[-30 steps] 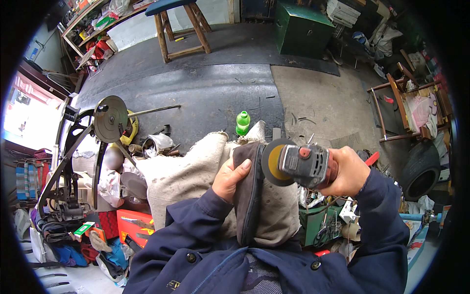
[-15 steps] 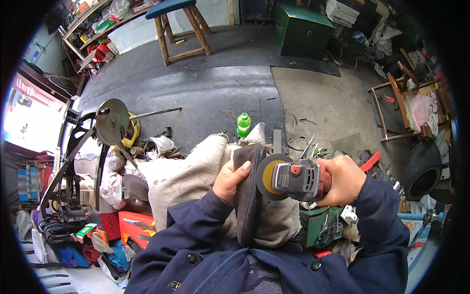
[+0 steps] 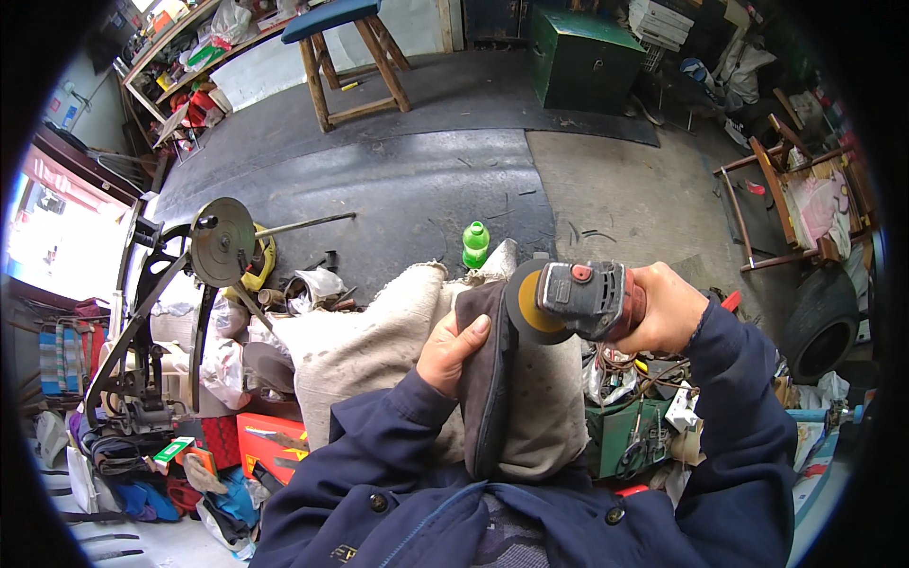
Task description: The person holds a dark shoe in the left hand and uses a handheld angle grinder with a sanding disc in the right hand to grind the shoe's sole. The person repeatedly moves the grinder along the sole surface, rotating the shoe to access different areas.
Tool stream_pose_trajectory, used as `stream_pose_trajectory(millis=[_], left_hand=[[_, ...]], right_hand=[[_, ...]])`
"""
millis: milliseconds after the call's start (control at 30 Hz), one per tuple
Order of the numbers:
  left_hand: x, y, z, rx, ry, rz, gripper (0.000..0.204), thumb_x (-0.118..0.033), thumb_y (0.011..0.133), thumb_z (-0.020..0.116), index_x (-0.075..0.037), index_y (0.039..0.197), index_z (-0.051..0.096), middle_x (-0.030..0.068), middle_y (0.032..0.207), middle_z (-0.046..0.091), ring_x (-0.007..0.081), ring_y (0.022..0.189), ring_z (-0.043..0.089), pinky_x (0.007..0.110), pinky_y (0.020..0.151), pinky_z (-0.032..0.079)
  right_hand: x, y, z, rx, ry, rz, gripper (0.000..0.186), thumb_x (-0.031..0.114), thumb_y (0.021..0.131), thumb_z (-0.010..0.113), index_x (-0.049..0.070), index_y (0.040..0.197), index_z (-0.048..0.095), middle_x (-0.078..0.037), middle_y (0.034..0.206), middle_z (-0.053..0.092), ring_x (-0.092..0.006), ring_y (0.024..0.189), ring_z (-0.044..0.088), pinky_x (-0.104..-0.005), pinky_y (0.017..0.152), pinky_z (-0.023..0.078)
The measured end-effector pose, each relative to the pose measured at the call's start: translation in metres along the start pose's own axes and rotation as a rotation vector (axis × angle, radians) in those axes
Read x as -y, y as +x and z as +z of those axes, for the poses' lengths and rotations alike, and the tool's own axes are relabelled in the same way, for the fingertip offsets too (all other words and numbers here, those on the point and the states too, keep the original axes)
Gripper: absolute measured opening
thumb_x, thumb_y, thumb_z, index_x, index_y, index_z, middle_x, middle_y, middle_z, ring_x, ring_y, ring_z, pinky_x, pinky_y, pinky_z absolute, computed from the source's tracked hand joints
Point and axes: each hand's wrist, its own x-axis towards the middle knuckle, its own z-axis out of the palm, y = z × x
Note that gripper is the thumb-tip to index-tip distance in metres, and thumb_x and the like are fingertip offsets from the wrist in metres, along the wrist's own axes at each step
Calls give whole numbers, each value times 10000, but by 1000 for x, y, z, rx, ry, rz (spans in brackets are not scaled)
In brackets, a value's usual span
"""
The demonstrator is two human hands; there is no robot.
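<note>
Machine [image 3: 222, 241], black metal frame with a round grey wheel, at far left. Box [image 3: 273, 445], red, near the machine's base. Stool [image 3: 333, 19], blue seat, wooden legs, on the floor at the far side. Cloth [image 3: 369, 327], pale and stained, spread over the person's lap. Left hand [image 3: 453, 352], gripping the dark shoe [image 3: 483, 379], thumb laid over its left side. Bottle [image 3: 475, 248], green, upright on the floor beyond the cloth. Shoe, over the lap, stands lengthwise near to far, black edge to the right. Disc [image 3: 521, 303], yellow-faced, at the shoe's right edge; contact cannot be told. Grinder [image 3: 587, 298], grey and red, carries the disc. Chest [image 3: 585, 62], dark green, on the far floor. Case [image 3: 604, 440], green, near side, below the grinder. Right hand [image 3: 663, 308], closed around the grinder's body. Chair [image 3: 772, 189], wooden-framed, at far right. Tyre [image 3: 812, 303], black, nearer than the chair.
</note>
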Motion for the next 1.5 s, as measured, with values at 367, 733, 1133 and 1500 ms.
stream_pose_trajectory(millis=[367, 733, 1133, 1500], left_hand=[[-3, -2, -6, -23, 72, -57, 517, -281, 1144, 676, 5, 1561, 571, 130, 1380, 748, 202, 1199, 755, 362, 1063, 604], [-1, -2, -4, -27, 77, -39, 536, -295, 1142, 682, 8, 1568, 562, 132, 1393, 744, 206, 1207, 755, 360, 1065, 606], [-3, -2, -6, -7, 74, -43, 527, -273, 1147, 673, 11, 1574, 555, 134, 1410, 741, 208, 1214, 755, 364, 1066, 605], [-4, -2, -1, 42, 7, -69, 473, -258, 1147, 680, -10, 1541, 595, 114, 1412, 739, 192, 1248, 729, 369, 1093, 582]], right_hand=[[9, -38, 11, -62, -188, -130, 481, 238, 672, 979, 56, 1067, 776, -159, 885, 807, -306, 828, 822, -394, 805, 640], [13, -38, 23, -75, -288, -187, 543, 316, 649, 962, 103, 1098, 743, -186, 884, 789, -435, 876, 777, -479, 792, 635], [-6, -16, 14, -103, 57, -34, 432, 186, 692, 967, 18, 1041, 774, -127, 891, 821, -179, 818, 792, -378, 807, 627], [10, -39, 28, -56, -244, -252, 525, 299, 663, 958, 94, 1100, 752, -172, 843, 774, -428, 842, 772, -459, 770, 635]])
